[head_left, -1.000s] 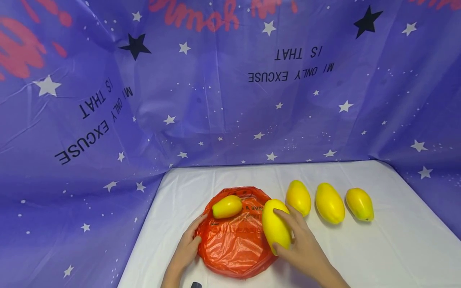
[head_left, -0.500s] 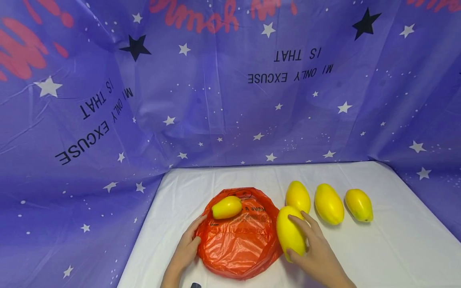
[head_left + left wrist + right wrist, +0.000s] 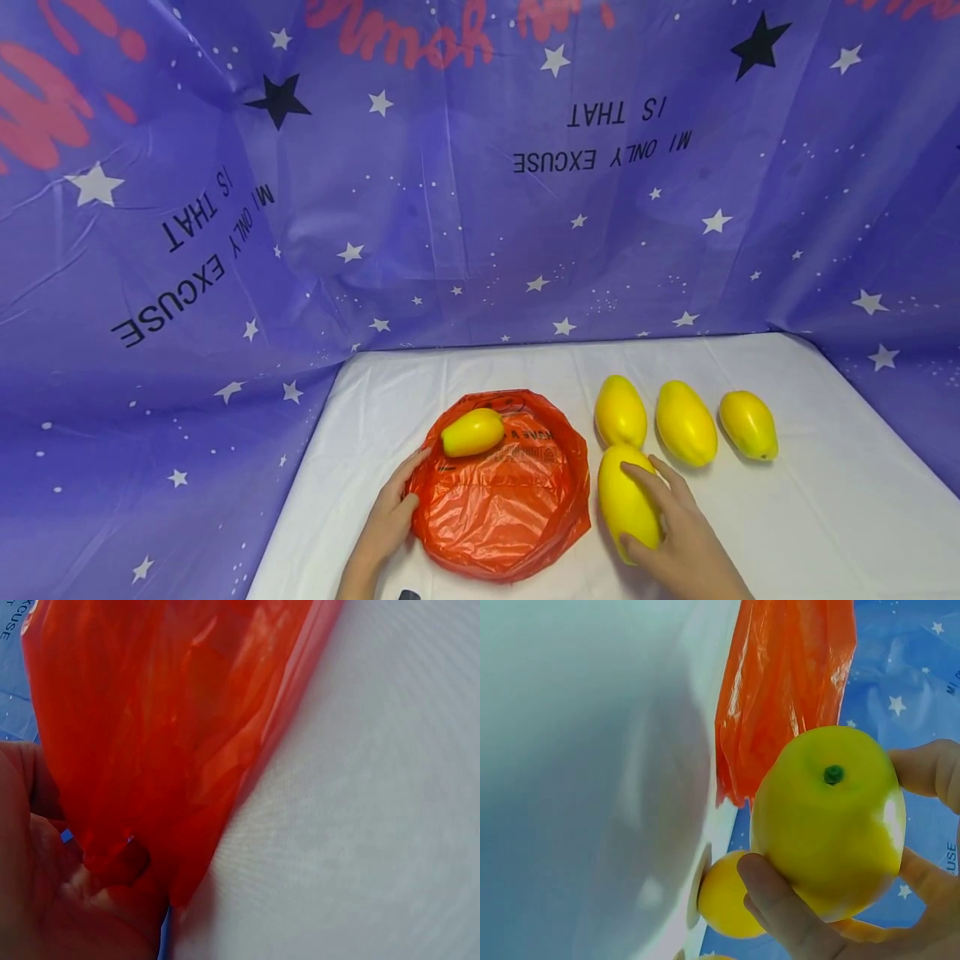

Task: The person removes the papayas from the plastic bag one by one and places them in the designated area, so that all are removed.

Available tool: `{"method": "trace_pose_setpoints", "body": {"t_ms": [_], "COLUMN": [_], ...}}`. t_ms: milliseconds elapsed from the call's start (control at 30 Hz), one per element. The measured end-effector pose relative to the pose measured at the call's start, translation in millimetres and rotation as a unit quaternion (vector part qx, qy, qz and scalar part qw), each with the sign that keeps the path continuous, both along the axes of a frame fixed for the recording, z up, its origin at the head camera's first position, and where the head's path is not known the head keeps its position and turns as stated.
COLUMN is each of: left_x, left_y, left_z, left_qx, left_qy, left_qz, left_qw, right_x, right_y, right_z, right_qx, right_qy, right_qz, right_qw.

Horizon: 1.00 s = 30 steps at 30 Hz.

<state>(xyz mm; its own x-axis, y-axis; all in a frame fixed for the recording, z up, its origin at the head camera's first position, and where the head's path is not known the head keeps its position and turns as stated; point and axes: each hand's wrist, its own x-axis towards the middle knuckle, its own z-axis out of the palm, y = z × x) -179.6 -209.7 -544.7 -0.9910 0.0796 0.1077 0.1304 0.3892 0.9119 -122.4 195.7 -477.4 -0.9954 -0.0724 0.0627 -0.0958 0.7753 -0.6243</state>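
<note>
A red plastic bag (image 3: 487,521) stands with its mouth spread wide on the table, and a yellow papaya (image 3: 472,432) lies in its far left part. My left hand (image 3: 390,504) holds the bag's left edge; in the left wrist view, gathered red plastic (image 3: 161,750) runs into the fingers. To the right of the bag, my right hand (image 3: 678,525) grips a larger yellow papaya (image 3: 626,500) between thumb and fingers. The right wrist view has this papaya's green stem end (image 3: 832,774) facing the camera.
Three more papayas stand in a row at the back right: a left one (image 3: 620,408), a middle one (image 3: 686,423) and a right one (image 3: 748,425). A small dark object (image 3: 408,595) shows at the front edge. Behind the white-covered table (image 3: 832,500) hangs a purple star-patterned sheet (image 3: 465,208).
My right hand has moved right and toward me with the papaya, from over the bag's right rim to beside it. The bag's right side has spread outward. My left hand stays put.
</note>
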Motion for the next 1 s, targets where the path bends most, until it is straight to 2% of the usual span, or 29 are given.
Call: {"method": "trace_pose_setpoints", "body": {"t_ms": [133, 333, 433, 800, 1000], "left_x": [0.6, 0.1, 0.2, 1.5, 1.5], "left_y": [-0.2, 0.7, 0.9, 0.2, 0.1], "left_z": [-0.3, 0.7, 0.5, 2.9, 1.6], "left_qx": [-0.004, -0.01, -0.007, -0.004, -0.003], "left_qy": [0.001, 0.01, 0.01, 0.005, 0.006], "left_qz": [-0.001, 0.004, 0.005, 0.004, 0.001], "left_qw": [1.0, 0.9999, 0.9999, 1.0, 1.0], "right_x": [2.2, 3.5, 4.9, 3.3, 3.3], "right_y": [5.5, 9.7, 13.5, 24.0, 24.0], "right_z": [0.3, 2.0, -0.8, -8.0, -8.3], "right_qx": [0.015, 0.042, 0.051, 0.061, 0.066], "right_qy": [-0.015, -0.097, -0.119, -0.164, -0.156], "right_qz": [-0.004, -0.02, -0.023, -0.026, -0.023], "right_qw": [1.0, 0.994, 0.991, 0.984, 0.985]}}
